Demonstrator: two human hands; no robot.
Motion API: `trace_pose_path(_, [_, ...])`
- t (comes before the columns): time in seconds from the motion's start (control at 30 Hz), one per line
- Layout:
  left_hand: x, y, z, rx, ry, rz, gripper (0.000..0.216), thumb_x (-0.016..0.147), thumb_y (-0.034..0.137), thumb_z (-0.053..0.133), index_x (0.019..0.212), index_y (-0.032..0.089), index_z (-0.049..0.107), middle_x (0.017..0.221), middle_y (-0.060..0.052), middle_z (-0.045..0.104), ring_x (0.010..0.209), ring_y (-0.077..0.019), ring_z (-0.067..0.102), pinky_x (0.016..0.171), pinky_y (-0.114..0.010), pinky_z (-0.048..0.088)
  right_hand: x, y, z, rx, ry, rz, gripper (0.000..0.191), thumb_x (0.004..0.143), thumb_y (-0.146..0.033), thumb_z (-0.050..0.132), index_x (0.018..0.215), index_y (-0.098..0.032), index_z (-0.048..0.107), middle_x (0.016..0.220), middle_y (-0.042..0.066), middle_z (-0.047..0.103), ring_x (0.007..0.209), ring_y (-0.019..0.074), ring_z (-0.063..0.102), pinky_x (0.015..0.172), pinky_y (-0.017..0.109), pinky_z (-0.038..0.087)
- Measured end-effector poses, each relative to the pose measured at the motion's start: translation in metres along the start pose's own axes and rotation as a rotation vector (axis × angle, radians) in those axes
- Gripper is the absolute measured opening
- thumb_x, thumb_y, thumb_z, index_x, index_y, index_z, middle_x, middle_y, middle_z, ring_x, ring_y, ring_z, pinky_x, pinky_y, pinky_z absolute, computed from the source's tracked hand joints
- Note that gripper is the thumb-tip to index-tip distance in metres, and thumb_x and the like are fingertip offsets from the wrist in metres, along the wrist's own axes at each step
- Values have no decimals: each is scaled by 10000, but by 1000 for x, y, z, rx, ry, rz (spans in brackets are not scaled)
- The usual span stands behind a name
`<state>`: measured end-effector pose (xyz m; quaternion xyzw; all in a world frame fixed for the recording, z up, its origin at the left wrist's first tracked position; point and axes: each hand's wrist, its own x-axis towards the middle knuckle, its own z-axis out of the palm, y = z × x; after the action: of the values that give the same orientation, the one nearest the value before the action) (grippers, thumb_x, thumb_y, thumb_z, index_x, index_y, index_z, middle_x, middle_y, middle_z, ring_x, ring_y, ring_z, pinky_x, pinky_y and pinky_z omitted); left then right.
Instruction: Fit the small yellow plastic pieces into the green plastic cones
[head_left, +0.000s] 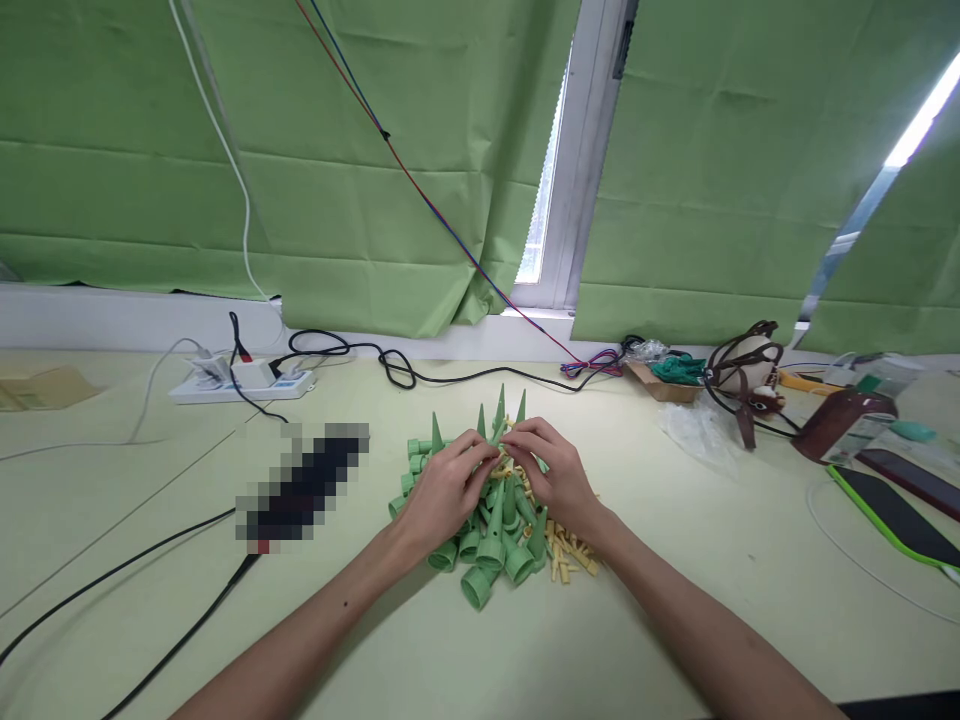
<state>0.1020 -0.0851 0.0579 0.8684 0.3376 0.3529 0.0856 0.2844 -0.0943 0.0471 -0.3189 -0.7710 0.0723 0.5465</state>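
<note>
Seemingly pinched cone (501, 432), both hands (450, 488), green heap (487, 540)

A white power strip (240, 382) lies at the back left of the table (675, 600), black cables (390, 365) trailing from it. Green curtains (337, 150) hang behind. A green-edged phone (896, 515) rests far right.

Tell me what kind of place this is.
Probably an office or workshop bench used for small assembly: a pale green table by a window with green blinds, a power strip with cables, and a pile of green plastic cones under both hands.
</note>
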Motion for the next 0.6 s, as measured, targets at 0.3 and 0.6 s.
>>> trace_pose_path(0.3, [1,0,-1,-14,87,17,170,988,200,450,968,174,617,883,-21,571,729,-122,549,647,-236,416,-1,2,-2,4,-56,3,206,958,-128,501,1078,-213,645,981,81,638,904,194,614,785,330,520])
trace_pose_path(0.6, [0,0,-1,0,83,11,175,989,211,451,968,168,619,891,-25,581,734,-123,553,643,-240,422,-1,4,-3,-45,-41,-12,131,960,-152,513,1012,-200,624,879,63,653,800,184,599,720,311,494])
